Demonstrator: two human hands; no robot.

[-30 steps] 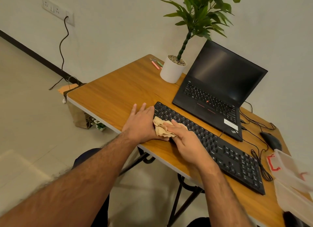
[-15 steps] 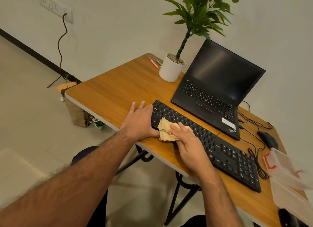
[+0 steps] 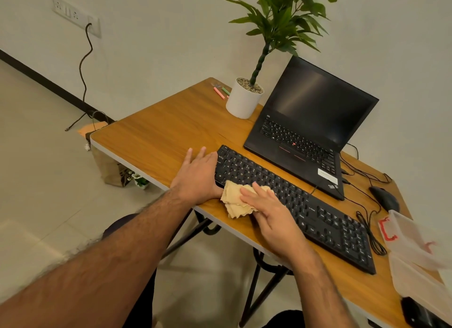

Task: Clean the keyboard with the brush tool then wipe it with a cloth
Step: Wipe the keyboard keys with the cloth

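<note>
- Our right hand (image 3: 274, 218) presses flat, straight fingers on the tan cloth (image 3: 236, 201), mid-frame.
- Our left hand (image 3: 198, 174), fingers extended, steadies the black keyboard (image 3: 318, 212) at its left end.
- The cloth overlaps the keyboard's near edge on the wooden desk (image 3: 159, 137).

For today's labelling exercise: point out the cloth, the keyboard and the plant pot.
cloth (image 3: 234, 203), head view, bare folds left of fingers.
keyboard (image 3: 325, 220), head view, middle keys.
plant pot (image 3: 241, 103), head view, white side.
</note>
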